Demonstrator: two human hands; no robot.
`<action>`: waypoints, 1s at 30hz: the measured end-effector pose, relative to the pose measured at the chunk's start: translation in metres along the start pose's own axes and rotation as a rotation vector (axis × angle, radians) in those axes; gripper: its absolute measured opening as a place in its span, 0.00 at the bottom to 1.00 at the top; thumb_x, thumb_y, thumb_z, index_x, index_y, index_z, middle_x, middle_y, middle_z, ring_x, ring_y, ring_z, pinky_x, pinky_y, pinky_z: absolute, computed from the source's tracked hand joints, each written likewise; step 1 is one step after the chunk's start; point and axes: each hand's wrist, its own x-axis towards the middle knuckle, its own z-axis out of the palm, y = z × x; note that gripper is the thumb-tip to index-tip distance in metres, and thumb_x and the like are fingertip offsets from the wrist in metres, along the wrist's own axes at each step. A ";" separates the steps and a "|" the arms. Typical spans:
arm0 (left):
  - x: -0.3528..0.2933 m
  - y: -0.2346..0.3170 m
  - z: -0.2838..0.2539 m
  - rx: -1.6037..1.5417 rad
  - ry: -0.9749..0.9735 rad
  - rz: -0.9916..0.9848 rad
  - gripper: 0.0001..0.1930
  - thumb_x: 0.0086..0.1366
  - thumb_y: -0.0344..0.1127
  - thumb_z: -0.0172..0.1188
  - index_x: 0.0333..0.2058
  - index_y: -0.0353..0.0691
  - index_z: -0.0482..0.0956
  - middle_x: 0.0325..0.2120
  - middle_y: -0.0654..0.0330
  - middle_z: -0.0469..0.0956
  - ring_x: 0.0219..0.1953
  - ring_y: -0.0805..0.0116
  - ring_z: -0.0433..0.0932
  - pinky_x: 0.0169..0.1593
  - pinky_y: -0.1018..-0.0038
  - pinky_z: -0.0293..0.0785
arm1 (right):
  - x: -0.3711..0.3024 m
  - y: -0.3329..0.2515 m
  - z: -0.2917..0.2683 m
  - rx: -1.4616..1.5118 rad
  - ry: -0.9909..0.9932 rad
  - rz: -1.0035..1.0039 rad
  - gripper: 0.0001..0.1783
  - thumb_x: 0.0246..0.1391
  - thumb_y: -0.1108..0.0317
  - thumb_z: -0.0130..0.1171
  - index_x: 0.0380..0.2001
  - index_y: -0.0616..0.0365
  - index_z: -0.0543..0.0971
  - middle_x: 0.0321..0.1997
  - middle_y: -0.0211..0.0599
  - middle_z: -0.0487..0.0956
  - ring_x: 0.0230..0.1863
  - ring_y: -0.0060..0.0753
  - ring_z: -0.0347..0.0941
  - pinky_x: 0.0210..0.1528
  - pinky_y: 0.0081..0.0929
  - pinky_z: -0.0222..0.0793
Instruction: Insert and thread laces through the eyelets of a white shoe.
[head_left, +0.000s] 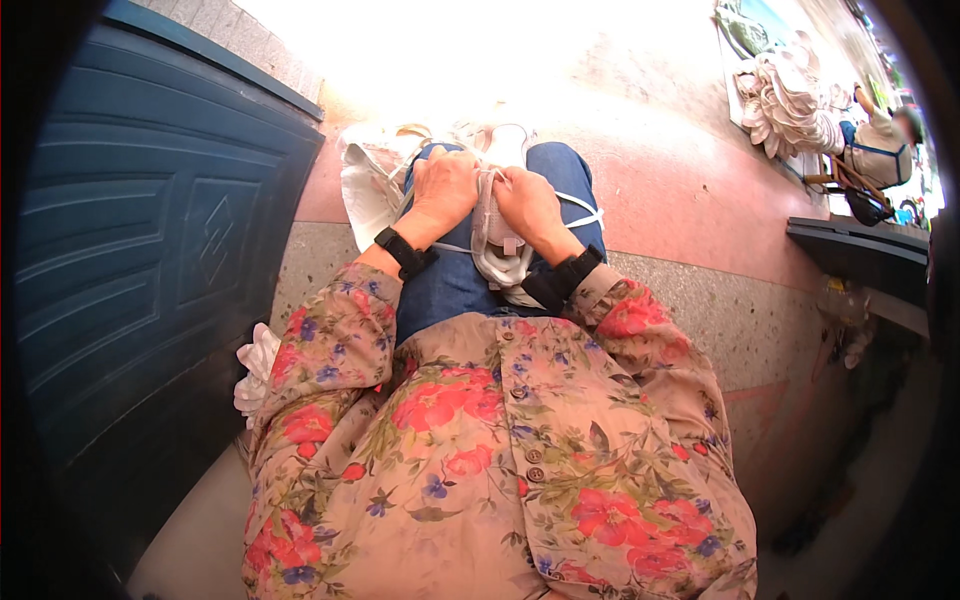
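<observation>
A pale fabric shoe upper [490, 230], looped at its near end, hangs between my knees over my blue jeans. My left hand [445, 188] is closed at its far end, fingers curled down and partly hidden. Close beside it, my right hand [528, 208] pinches the upper's edge or a thin white lace there; which one is too small to tell. A white lace [582, 212] trails over my right thigh. Beyond my left knee lie more white fabric pieces [368, 195], with several strings among them.
A dark blue panelled door [170, 190] stands close at my left. Another white bundle [258, 368] lies beside my left elbow. At the far right, a person [880, 145] sits near a big heap of white pieces [785, 100]. A dark ledge [860, 262] juts out at the right.
</observation>
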 end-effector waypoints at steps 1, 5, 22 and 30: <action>0.000 0.001 -0.001 0.034 0.051 0.058 0.06 0.53 0.36 0.53 0.25 0.43 0.76 0.24 0.57 0.76 0.33 0.59 0.71 0.37 0.64 0.64 | -0.003 -0.001 0.001 0.011 0.039 -0.001 0.15 0.49 0.60 0.45 0.31 0.57 0.76 0.28 0.53 0.75 0.33 0.55 0.72 0.36 0.44 0.66; 0.004 0.001 0.003 0.137 0.142 0.207 0.05 0.52 0.34 0.53 0.22 0.42 0.76 0.23 0.61 0.76 0.32 0.62 0.71 0.37 0.66 0.62 | -0.005 -0.002 0.002 0.015 0.074 0.000 0.14 0.50 0.61 0.46 0.33 0.57 0.75 0.29 0.53 0.75 0.33 0.56 0.72 0.36 0.45 0.66; -0.019 0.026 -0.009 0.124 -0.022 0.069 0.12 0.52 0.39 0.53 0.33 0.41 0.75 0.32 0.59 0.75 0.39 0.60 0.68 0.38 0.62 0.62 | 0.005 0.014 0.000 0.082 0.031 -0.083 0.13 0.49 0.66 0.45 0.30 0.62 0.75 0.28 0.55 0.74 0.35 0.55 0.71 0.38 0.43 0.66; -0.012 0.026 -0.003 -0.047 -0.203 -0.124 0.14 0.55 0.37 0.46 0.40 0.44 0.72 0.36 0.57 0.75 0.44 0.58 0.67 0.42 0.58 0.62 | 0.000 0.004 0.006 -0.136 0.041 -0.098 0.12 0.49 0.63 0.47 0.31 0.60 0.74 0.26 0.53 0.75 0.29 0.53 0.72 0.32 0.45 0.67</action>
